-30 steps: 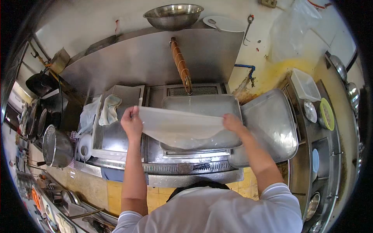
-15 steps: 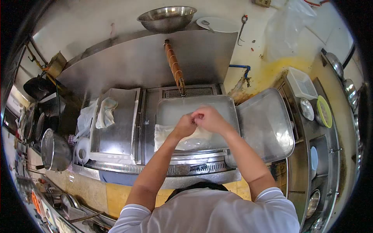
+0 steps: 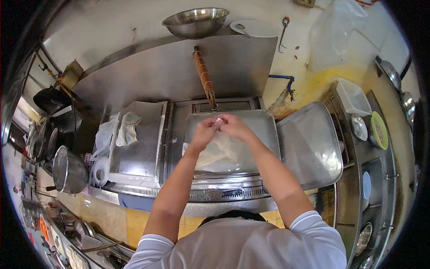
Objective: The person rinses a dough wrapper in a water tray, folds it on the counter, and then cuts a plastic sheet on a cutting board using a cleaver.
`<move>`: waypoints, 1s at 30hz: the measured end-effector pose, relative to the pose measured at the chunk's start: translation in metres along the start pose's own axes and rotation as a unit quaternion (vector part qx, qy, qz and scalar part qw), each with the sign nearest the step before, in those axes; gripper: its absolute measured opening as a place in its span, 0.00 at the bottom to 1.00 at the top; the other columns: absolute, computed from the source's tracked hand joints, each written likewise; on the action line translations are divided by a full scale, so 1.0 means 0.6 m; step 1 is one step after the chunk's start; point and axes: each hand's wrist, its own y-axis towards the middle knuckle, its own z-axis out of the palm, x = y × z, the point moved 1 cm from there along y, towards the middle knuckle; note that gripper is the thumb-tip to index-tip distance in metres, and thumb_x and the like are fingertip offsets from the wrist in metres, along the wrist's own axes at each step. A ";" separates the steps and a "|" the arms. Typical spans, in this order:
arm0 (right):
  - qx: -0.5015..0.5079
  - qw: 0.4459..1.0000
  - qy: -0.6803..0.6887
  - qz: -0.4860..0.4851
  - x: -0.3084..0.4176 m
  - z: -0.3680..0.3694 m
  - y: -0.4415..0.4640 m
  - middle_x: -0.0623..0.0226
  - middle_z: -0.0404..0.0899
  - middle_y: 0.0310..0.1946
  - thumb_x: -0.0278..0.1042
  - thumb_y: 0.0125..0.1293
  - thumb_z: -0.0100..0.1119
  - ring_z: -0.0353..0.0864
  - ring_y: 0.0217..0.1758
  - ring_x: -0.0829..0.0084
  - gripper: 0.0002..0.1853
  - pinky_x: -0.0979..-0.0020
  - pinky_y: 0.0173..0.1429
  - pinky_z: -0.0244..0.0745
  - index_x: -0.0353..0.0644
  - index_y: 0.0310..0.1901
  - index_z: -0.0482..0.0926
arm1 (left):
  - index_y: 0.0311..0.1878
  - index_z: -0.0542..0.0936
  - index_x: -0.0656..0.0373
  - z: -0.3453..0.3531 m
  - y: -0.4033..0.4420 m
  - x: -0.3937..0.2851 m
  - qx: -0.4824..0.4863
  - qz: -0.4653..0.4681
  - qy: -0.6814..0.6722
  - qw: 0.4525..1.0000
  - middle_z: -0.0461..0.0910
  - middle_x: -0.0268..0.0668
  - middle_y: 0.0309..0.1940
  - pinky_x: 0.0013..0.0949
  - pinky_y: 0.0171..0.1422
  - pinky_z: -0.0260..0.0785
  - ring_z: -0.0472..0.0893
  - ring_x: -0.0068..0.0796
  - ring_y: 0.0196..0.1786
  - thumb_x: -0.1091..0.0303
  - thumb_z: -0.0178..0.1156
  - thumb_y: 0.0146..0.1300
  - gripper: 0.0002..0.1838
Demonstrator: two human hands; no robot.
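Observation:
My left hand [image 3: 204,131] and my right hand [image 3: 236,127] meet above a shallow metal tray [image 3: 268,134], fingers closed. Pinched between the fingertips is a small pinkish-white piece [image 3: 218,123]; its kind is unclear. Below the hands, a thin, wet-looking white sheet [image 3: 217,152] lies in the tray, partly covered by my wrists. Whether it is plastic or cloth, and whether it joins the pinched piece, I cannot tell.
A second metal tray [image 3: 309,148] leans at the right. Left of the work area, a crumpled white cloth [image 3: 129,129] lies on a steel cover [image 3: 139,157]. A wrapped pipe [image 3: 204,74] rises behind the tray. A steel bowl [image 3: 195,23] sits on the ledge above.
Both hands have moved slightly away from my body and left, and the pinkish-white piece shows more clearly. The white sheet appears shifted and more spread. The view has moved slightly.

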 end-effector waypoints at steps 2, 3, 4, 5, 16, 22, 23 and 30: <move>0.031 0.999 -0.032 0.026 0.014 0.016 0.007 0.64 0.86 0.43 0.30 0.70 0.60 0.83 0.46 0.74 0.16 0.67 0.51 0.79 0.33 0.55 0.84 | 0.42 0.85 0.65 -0.007 -0.003 -0.004 -0.022 0.056 0.016 0.998 0.85 0.29 0.32 0.28 0.39 0.73 0.80 0.18 0.34 0.67 0.69 0.72 0.09; 0.043 0.997 -0.045 0.040 0.002 0.024 0.013 0.65 0.85 0.40 0.31 0.71 0.58 0.82 0.43 0.74 0.15 0.67 0.49 0.78 0.33 0.53 0.85 | 0.42 0.85 0.64 -0.005 -0.013 -0.016 -0.051 0.095 0.042 0.993 0.84 0.29 0.31 0.28 0.39 0.73 0.79 0.18 0.33 0.68 0.69 0.72 0.08; 0.054 0.995 -0.059 0.054 -0.018 0.035 0.018 0.66 0.84 0.38 0.31 0.72 0.57 0.81 0.41 0.75 0.14 0.67 0.47 0.78 0.34 0.52 0.86 | 0.42 0.86 0.63 -0.007 -0.020 -0.022 -0.080 0.133 0.068 0.986 0.84 0.29 0.30 0.28 0.39 0.73 0.79 0.18 0.32 0.68 0.69 0.72 0.07; 0.065 0.993 -0.073 0.068 -0.039 0.045 0.019 0.67 0.84 0.35 0.32 0.73 0.56 0.80 0.38 0.75 0.13 0.67 0.44 0.77 0.35 0.50 0.86 | 0.41 0.85 0.64 -0.011 -0.029 -0.025 -0.106 0.159 0.111 0.975 0.85 0.31 0.31 0.27 0.41 0.73 0.80 0.18 0.34 0.70 0.68 0.72 0.07; 0.017 0.920 -0.388 0.046 -0.130 -0.113 -0.134 0.44 0.88 0.40 0.32 0.65 0.57 0.89 0.45 0.53 0.13 0.55 0.51 0.82 0.35 0.45 0.87 | 0.41 0.86 0.64 -0.124 -0.087 -0.053 -0.264 0.226 0.119 0.930 0.88 0.35 0.33 0.30 0.46 0.76 0.83 0.22 0.37 0.75 0.68 0.71 0.03; -0.028 0.990 -0.121 -0.066 0.060 0.028 -0.104 0.44 0.86 0.52 0.30 0.68 0.58 0.87 0.54 0.48 0.17 0.54 0.58 0.81 0.35 0.55 0.84 | 0.46 0.88 0.62 0.027 -0.103 -0.086 -0.109 0.319 0.269 0.902 0.89 0.45 0.40 0.37 0.51 0.82 0.90 0.41 0.44 0.79 0.69 0.61 0.10; -0.018 0.987 -0.151 -0.052 0.058 0.044 -0.114 0.43 0.87 0.51 0.32 0.68 0.57 0.87 0.52 0.45 0.15 0.54 0.58 0.81 0.34 0.51 0.85 | 0.48 0.89 0.61 0.010 -0.111 -0.099 -0.105 0.331 0.255 0.902 0.90 0.44 0.42 0.37 0.53 0.82 0.90 0.41 0.45 0.82 0.65 0.57 0.15; -0.063 0.879 -0.453 0.135 -0.228 -0.095 -0.189 0.45 0.88 0.45 0.35 0.67 0.55 0.86 0.48 0.43 0.14 0.47 0.59 0.78 0.36 0.42 0.87 | 0.44 0.88 0.62 -0.173 -0.112 0.017 -0.317 0.148 0.199 0.916 0.88 0.46 0.34 0.36 0.48 0.80 0.88 0.36 0.39 0.70 0.66 0.71 0.06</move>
